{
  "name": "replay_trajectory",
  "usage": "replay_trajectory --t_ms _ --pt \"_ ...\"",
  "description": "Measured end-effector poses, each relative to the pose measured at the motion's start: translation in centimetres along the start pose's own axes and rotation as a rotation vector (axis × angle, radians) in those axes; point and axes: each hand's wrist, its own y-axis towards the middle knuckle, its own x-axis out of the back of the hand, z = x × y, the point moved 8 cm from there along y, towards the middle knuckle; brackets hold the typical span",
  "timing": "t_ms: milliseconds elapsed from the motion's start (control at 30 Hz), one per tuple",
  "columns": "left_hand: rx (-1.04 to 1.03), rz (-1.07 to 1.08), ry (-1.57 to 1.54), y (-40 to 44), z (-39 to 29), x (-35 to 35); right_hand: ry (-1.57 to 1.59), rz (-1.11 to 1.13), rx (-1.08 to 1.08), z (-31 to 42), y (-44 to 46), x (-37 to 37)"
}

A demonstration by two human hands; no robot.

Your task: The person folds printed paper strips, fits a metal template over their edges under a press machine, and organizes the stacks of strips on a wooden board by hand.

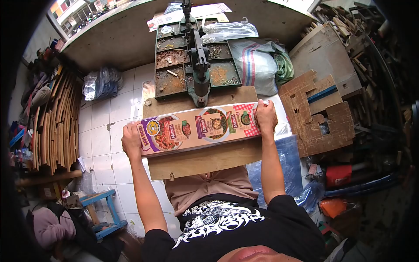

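Observation:
A long printed banner strip (192,131) with food pictures lies across the wooden board (205,161) in front of me. My left hand (132,139) grips its left end, and my right hand (266,117) holds the right end, fingers bent over the edge. Just beyond the strip stands a dark green metal press (201,78), its round base close to the strip's far edge. Compartment trays (172,83) with small metal pieces flank the press on both sides.
Stacked brown boards (56,122) lean at the left. A white woven sack (255,65) lies behind right, near cut-out wooden panels (314,118). A blue frame (104,214) stands lower left, beside a partly visible person (52,227). Blue plastic sheeting (283,166) lies at right.

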Motion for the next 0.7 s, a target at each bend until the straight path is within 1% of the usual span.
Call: replay_trajectory --t_ms 567,700 --pt "-0.001 -0.014 -0.002 0.14 0.16 -0.04 -0.005 -0.006 -0.004 0.06 -0.04 0.08" --pt "0.009 0.012 -0.003 -0.02 0.05 -0.01 -0.018 -0.011 -0.001 0.09 -0.06 0.07"
